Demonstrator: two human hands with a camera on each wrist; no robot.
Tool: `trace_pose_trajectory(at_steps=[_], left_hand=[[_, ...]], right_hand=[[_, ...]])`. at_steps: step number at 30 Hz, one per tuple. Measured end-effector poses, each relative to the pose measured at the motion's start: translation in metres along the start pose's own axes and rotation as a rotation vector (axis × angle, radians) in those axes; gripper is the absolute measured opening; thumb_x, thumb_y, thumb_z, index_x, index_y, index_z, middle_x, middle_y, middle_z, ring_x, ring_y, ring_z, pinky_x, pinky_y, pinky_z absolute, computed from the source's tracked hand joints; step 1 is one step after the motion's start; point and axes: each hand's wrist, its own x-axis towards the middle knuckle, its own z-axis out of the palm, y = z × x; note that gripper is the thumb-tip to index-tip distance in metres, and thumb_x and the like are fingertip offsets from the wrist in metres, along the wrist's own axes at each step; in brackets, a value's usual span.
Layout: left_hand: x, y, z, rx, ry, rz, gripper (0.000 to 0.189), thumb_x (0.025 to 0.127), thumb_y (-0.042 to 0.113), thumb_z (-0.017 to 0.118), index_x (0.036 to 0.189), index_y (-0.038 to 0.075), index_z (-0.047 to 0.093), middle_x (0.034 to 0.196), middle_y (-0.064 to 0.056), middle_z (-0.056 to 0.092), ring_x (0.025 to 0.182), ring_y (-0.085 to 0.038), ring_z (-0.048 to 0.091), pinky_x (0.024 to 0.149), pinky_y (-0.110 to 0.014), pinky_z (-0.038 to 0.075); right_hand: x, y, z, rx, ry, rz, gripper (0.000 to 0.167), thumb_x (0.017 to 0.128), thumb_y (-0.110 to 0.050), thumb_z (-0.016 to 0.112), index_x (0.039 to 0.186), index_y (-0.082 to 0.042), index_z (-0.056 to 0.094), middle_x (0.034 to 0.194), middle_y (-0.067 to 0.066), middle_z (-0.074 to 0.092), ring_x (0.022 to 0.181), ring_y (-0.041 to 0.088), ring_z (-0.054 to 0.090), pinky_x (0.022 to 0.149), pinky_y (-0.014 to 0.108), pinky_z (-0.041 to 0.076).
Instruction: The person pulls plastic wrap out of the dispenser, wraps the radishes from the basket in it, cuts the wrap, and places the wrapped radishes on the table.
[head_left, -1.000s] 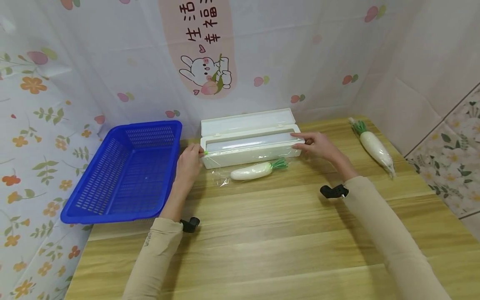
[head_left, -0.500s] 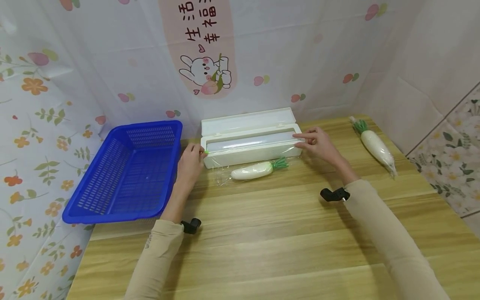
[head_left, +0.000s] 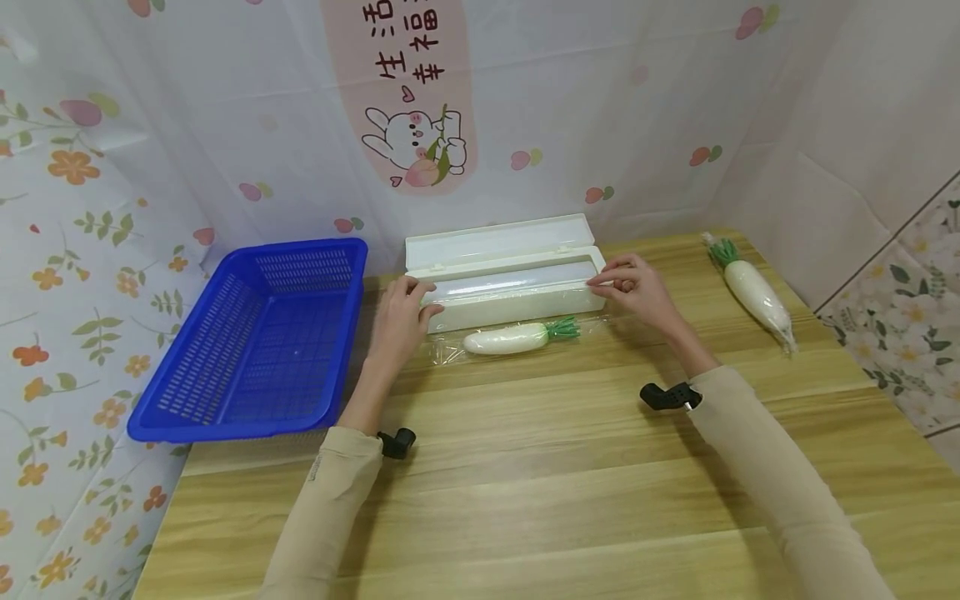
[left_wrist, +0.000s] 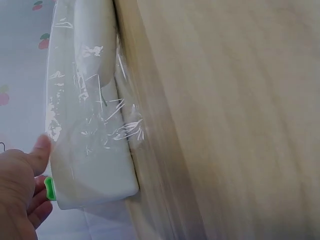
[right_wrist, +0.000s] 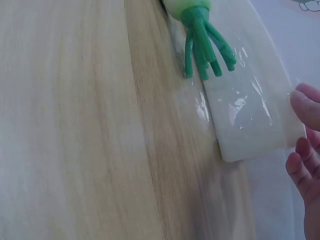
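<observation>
A long white cling film box (head_left: 517, 308) stands with its lid (head_left: 498, 242) up at the back of the table, a film roll (head_left: 517, 279) inside. Clear film (left_wrist: 132, 131) comes over its front edge and covers a white radish (head_left: 506, 340) with green stalks lying before the box. My left hand (head_left: 397, 321) grips the box's left end, thumb at the front edge, fingers beside a green slide cutter (left_wrist: 50, 188). At the right end, my right hand (head_left: 637, 292) pinches the film at the box's front edge between thumb and index finger.
Left of the box is a blue plastic basket (head_left: 347, 350) with slotted sides. Another radish (head_left: 757, 292), wrapped in film, lies at the table's right. A printed cloth (head_left: 540, 108) hangs right behind the box.
My left hand has shifted right from the green slide cutter onto the box's left end. My right thumb and index finger, spread apart before, have come together at the box's front edge.
</observation>
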Motion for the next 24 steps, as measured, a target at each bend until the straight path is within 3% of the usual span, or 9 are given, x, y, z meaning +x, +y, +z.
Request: trace_pose_trajectory(at_steps=[12,20,24], left_hand=[[0.000,-0.002,0.000,-0.027,0.041,0.056,0.014,0.086,0.005,0.079,0.096,0.001,0.070,0.100,-0.016,0.064,0.098,-0.036,0.059,0.087,-0.047,0.048],[-0.005,-0.001,-0.002,-0.048,0.097,0.135,0.012,0.084,0.000,0.079,0.086,0.001,0.068,0.093,-0.015,0.063,0.097,-0.036,0.058,0.086,-0.047,0.048],[-0.010,-0.001,-0.004,-0.064,0.130,0.191,0.014,0.082,-0.002,0.081,0.085,0.001,0.068,0.087,-0.014,0.063,0.091,-0.035,0.057,0.083,-0.047,0.047]], right_hand=[[-0.006,-0.002,0.000,0.068,-0.006,-0.003,0.008,0.091,-0.002,0.075,0.097,0.001,0.077,0.115,0.013,0.057,0.077,0.017,0.045,0.063,0.021,0.036],[-0.016,-0.045,-0.002,0.019,-0.003,-0.047,0.007,0.088,0.010,0.072,0.094,0.012,0.073,0.113,0.026,0.053,0.073,0.027,0.045,0.062,0.022,0.036],[-0.021,-0.055,-0.003,0.009,-0.005,-0.077,0.007,0.088,0.011,0.071,0.094,0.012,0.073,0.110,0.027,0.055,0.069,0.029,0.044,0.061,0.022,0.035]])
